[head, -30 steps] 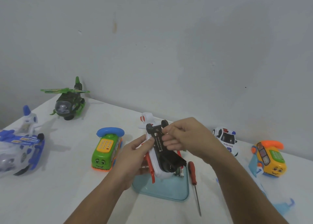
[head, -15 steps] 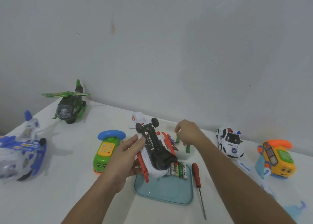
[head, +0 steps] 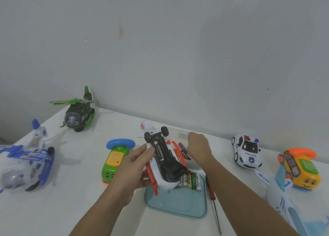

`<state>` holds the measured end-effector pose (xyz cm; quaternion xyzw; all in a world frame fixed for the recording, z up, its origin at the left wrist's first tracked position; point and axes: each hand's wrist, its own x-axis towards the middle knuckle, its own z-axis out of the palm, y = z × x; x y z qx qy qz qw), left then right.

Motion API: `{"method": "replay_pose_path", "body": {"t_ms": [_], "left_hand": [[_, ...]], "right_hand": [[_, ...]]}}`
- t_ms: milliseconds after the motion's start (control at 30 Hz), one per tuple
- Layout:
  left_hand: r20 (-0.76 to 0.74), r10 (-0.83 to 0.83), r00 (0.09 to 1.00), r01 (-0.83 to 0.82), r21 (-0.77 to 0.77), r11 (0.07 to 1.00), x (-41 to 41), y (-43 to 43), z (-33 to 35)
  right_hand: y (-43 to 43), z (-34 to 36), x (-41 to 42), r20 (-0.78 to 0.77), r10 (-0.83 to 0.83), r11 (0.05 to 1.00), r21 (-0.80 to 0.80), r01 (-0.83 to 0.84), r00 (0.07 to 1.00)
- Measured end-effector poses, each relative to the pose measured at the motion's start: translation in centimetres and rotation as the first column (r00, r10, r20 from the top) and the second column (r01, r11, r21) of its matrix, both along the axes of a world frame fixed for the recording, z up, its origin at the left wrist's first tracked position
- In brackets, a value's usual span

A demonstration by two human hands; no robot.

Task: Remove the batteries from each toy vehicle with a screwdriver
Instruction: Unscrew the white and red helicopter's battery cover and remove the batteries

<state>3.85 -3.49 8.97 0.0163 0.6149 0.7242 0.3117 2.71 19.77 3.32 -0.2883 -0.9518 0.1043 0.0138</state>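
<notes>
- The right hand (head: 198, 146) had left the upturned belly of the white-and-red plastic toy helicopter (head: 164, 157), where its fingers had been busy a second before; it now hung over the white desk (head: 71, 200) just behind the toy, knuckles up and fingers curled downward; whether it pinched anything I could not tell.
- A few small loose cells (head: 184, 149) lay on the desk right by those fingers; to my eye the hand was setting down, or sorting, what had come out of the toy.
- The left hand (head: 131, 168) gripped the helicopter as before, wheels and black underside up, its nose tilted down over the clear teal plastic tray (head: 178, 205).
- A row of green and silver cylindrical batteries (head: 191, 181) lay in the tray's far end, partly hidden by the nose; the red-handled screwdriver (head: 210, 189) lay untouched on the desk just right of the tray.
- This toy seemed emptied or nearly so; the compartment itself was too dark to judge.
- Against half a second earlier little differed; the right hand had hardly shifted.
</notes>
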Motion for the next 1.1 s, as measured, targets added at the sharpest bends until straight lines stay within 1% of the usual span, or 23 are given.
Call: {"method": "replay_pose_path", "body": {"t_ms": [67, 133, 200, 267, 300, 333, 400, 467, 533, 567, 600, 667, 733, 800, 900, 1100], "left_hand": [[-0.001, 0.0, 1.0, 0.0, 0.004, 1.0, 0.1, 0.1, 0.0], [0.0, 0.004, 1.0, -0.004, 0.01, 1.0, 0.1, 0.2, 0.0], [0.0, 0.009, 1.0, -0.009, 0.014, 1.0, 0.1, 0.3, -0.1], [0.002, 0.01, 1.0, -0.01, 0.019, 1.0, 0.1, 0.3, -0.2], [0.002, 0.007, 1.0, -0.007, 0.021, 1.0, 0.1, 0.4, -0.4], [0.001, 0.001, 1.0, -0.001, 0.024, 1.0, 0.1, 0.5, -0.3], [0.002, -0.006, 1.0, 0.006, 0.033, 0.999, 0.2, 0.7, -0.4], [0.003, -0.006, 1.0, 0.005, 0.045, 0.999, 0.2, 1.0, -0.5], [0.006, 0.007, 1.0, -0.007, 0.056, 0.998, 0.3, 1.3, -0.7], [0.008, 0.013, 1.0, -0.014, 0.062, 0.998, 0.3, 1.4, -0.8], [0.009, 0.018, 1.0, -0.018, 0.064, 0.998, 0.4, 1.5, -0.9], [0.007, 0.03, 1.0, -0.03, 0.074, 0.997, 0.5, 1.7, -1.1], [0.008, 0.046, 0.999, -0.047, 0.082, 0.996, 0.6, 1.9, -1.3], [0.011, 0.057, 0.998, -0.057, 0.089, 0.994, 0.7, 2.1, -1.3], [0.018, 0.072, 0.997, -0.073, 0.104, 0.992, 1.0, 2.1, -1.2], [0.017, 0.096, 0.995, -0.098, 0.107, 0.989, 1.2, 2.2, -1.1]], "right_hand": [[0.3, 0.6, 0.2, -0.085, -0.053, 0.988, -0.151, 0.04, 0.995], [0.6, 1.9, 0.6, -0.193, -0.159, 0.927, -0.366, 0.079, 0.968], [0.4, 4.0, 1.4, -0.288, -0.267, 0.808, -0.587, 0.051, 0.92], [-0.2, 6.3, 2.6, -0.354, -0.318, 0.651, -0.756, -0.069, 0.879], [-0.7, 7.5, 3.2, -0.378, -0.34, 0.564, -0.815, -0.135, 0.861], [-1.2, 8.7, 3.9, -0.396, -0.363, 0.489, -0.852, -0.19, 0.844], [-2.1, 10.5, 5.1, -0.416, -0.396, 0.384, -0.885, -0.264, 0.819], [-2.8, 11.7, 6.0, -0.437, -0.4, 0.31, -0.892, -0.329, 0.806], [-3.6, 12.4, 6.8, -0.452, -0.377, 0.275, -0.888, -0.369, 0.808], [-4.1, 12.6, 7.2, -0.459, -0.356, 0.28, -0.883, -0.376, 0.814], [-4.6, 12.6, 7.5, -0.465, -0.327, 0.307, -0.876, -0.373, 0.822], [-5.5, 12.3, 7.9, -0.48, -0.253, 0.436, -0.832, -0.344, 0.84], [-6.1, 11.7, 8.2, -0.503, -0.182, 0.587, -0.745, -0.317, 0.845], [-6.5, 11.2, 8.3, -0.512, -0.139, 0.701, -0.656, -0.281, 0.848], [-6.7, 10.9, 8.5, -0.491, -0.087, 0.785, -0.57, -0.244, 0.867], [-7.2, 11.6, 8.1, -0.32, 0.014, 0.894, -0.42, -0.155, 0.947]]}}
